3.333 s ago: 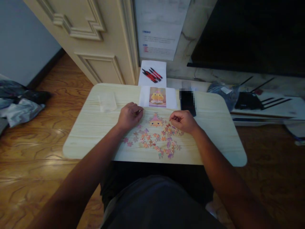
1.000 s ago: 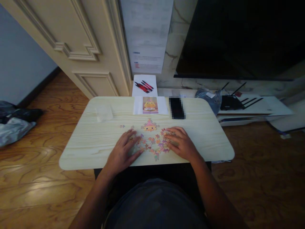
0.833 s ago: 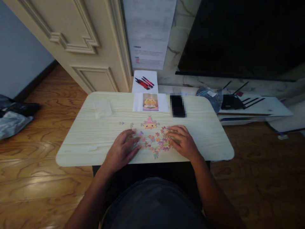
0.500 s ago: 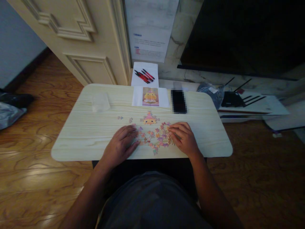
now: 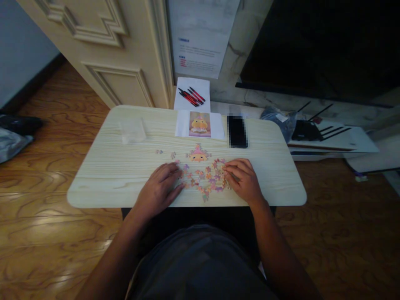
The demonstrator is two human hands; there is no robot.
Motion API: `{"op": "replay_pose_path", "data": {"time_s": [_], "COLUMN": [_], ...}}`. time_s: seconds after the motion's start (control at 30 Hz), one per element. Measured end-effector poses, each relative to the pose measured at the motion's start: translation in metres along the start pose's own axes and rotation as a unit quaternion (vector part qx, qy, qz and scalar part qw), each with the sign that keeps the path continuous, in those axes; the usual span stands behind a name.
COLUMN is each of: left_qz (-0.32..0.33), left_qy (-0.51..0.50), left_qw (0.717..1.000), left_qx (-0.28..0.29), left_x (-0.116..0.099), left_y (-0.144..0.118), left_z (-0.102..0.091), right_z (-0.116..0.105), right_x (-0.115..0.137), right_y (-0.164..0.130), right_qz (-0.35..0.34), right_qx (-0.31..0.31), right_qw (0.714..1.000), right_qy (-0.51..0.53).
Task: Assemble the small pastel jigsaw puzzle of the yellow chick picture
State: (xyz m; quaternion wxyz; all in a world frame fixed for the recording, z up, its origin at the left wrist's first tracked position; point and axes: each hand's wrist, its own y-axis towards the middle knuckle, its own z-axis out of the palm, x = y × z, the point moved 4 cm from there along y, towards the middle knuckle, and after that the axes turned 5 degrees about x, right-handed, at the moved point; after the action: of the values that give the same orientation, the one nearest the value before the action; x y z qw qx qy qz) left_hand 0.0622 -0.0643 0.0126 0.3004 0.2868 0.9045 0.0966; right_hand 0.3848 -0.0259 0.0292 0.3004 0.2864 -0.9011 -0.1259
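Note:
Loose jigsaw puzzle pieces [image 5: 208,176], mostly pink, orange and purple, lie scattered between my two hands on the pale wood-grain table [image 5: 106,166]. Just beyond them is a joined section of the puzzle [image 5: 198,155], showing a yellow face under a pink top. My left hand [image 5: 161,185] rests at the left edge of the loose pieces, fingers stretched out and thumb apart. At the right edge, my right hand [image 5: 243,179] has its fingers bent and its thumb a little apart from them, the tips at the pieces. Nothing held shows in either hand.
Behind the puzzle lies a printed picture sheet [image 5: 200,125], with a dark phone-like object [image 5: 237,132] to its right. A clear plastic bag or tray [image 5: 133,130] lies at the back left. Red and black pens [image 5: 191,96] rest on white paper beyond the table.
The whole view has shifted slightly. Both hands stay at about the same places beside the pieces, and no piece has visibly moved.

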Motion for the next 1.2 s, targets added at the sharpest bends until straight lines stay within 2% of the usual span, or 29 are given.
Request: {"op": "replay_pose_path", "data": {"time_s": [0.17, 0.47, 0.57, 0.77, 0.93, 1.2], "left_qz": [-0.006, 0.008, 0.011, 0.007, 0.019, 0.026], "left_qy": [0.001, 0.013, 0.012, 0.002, 0.018, 0.025], "left_qw": [1.0, 1.0, 1.0, 1.0, 1.0, 0.999], "left_qx": [0.008, -0.001, -0.007, -0.003, 0.001, -0.004], "left_x": [0.0, 0.0, 0.0, -0.001, -0.002, -0.002], "left_y": [0.0, -0.002, -0.003, -0.002, -0.001, 0.0], "left_z": [0.0, 0.002, 0.003, 0.001, 0.001, 0.0], "right_z": [0.002, 0.018, 0.021, 0.018, 0.013, 0.017], "right_x": [0.003, 0.004, 0.002, 0.001, -0.001, -0.003], "right_y": [0.009, 0.034, 0.033, 0.023, 0.021, 0.018], "right_qz": [0.018, 0.031, 0.028, 0.02, 0.046, 0.058], "right_qx": [-0.012, 0.042, 0.042, -0.008, -0.04, -0.019], "right_qw": [1.0, 0.999, 0.999, 1.0, 0.998, 0.997], "right_qy": [0.013, 0.001, -0.007, -0.005, -0.004, -0.055]}}
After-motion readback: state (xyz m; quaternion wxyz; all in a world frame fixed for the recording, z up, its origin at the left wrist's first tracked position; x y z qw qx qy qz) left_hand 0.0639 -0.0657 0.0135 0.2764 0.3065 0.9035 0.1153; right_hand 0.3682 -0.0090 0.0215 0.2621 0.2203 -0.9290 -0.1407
